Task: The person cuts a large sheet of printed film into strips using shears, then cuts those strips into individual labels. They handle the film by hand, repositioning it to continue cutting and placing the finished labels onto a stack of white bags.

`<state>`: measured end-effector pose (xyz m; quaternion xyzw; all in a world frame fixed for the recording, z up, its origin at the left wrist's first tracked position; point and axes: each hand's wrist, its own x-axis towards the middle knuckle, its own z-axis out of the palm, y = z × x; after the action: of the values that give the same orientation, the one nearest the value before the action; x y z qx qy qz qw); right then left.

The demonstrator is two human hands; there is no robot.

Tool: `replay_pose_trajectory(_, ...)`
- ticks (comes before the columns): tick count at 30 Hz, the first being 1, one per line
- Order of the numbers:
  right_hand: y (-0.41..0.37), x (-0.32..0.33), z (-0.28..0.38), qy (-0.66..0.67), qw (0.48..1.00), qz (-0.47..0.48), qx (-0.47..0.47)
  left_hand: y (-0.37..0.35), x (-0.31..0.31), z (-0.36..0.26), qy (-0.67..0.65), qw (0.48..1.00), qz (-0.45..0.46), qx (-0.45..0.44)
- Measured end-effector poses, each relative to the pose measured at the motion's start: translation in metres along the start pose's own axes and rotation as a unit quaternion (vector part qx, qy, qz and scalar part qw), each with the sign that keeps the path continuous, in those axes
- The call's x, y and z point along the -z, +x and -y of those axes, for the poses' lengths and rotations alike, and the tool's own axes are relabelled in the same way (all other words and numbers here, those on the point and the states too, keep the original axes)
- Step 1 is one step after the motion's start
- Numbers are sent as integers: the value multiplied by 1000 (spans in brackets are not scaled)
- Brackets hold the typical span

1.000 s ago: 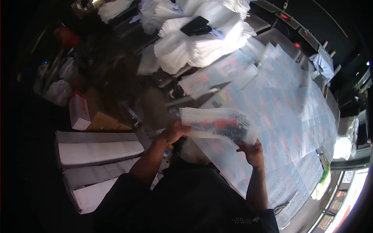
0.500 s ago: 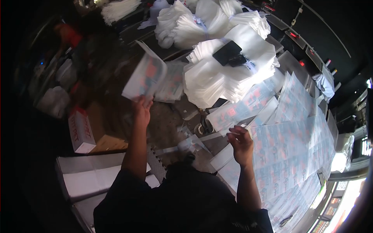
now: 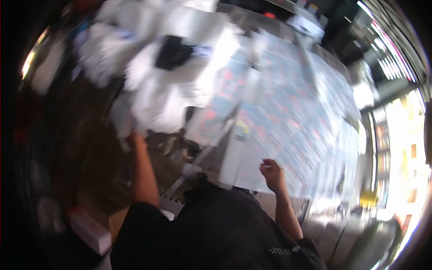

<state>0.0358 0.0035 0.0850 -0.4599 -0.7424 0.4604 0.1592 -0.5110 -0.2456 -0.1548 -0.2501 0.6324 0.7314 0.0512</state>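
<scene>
The printed sheets are laid overlapping across the table, pale blue-white with red and dark patches; the print is too blurred to be read. They are spread from the near edge of the table out to the far and right sides, so that little bare surface is seen there. A small yellow patch is seen among the nearest sheets.

The right hand is held at the near border of the closest sheet, its fingers curled inward; whether the sheet is pinched cannot be told through the blur. The left hand is stretched out well to the left, against the lower fringe of a white pile; its fingers are smeared and their state cannot be told.

A black object is rested on top of the white pile, which is banked along the left of the sheets. Open room is left only between the two arms and over the dark floor at the left, where a box is seen. Brightly lit shelves are seen beyond the table's right edge.
</scene>
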Motion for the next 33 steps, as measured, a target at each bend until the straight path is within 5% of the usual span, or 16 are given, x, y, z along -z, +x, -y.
replay_pose_trajectory(3,-9,15,-6,22,999,-37,1,-45,-4,-27,144,978,-86,-124)
replay_pose_trajectory(6,-17,33,-24,39,997,-71,-5,-172,-9,-58,250,924,-204,-207)
replay_pose_trajectory(7,-20,38,-30,27,996,-83,-6,-172,0,-35,252,924,-194,-211)
replay_pose_trajectory(9,-23,49,-47,20,995,-95,-9,-169,8,19,229,870,-23,-435)
replay_pose_trajectory(12,-28,71,-84,8,991,-132,-21,-274,-3,24,246,875,19,-417)
replay_pose_trajectory(17,-35,123,-138,30,980,-187,-69,-378,-27,59,266,839,363,-307)
replay_pose_trajectory(19,-32,154,-169,33,969,-238,-66,-413,-40,84,242,798,424,-354)
replay_pose_trajectory(27,-42,350,-351,-43,902,-408,-136,-570,-83,139,397,731,413,-371)
replay_pose_trajectory(33,-29,384,-394,35,920,-358,-154,-634,-102,172,325,877,321,-148)
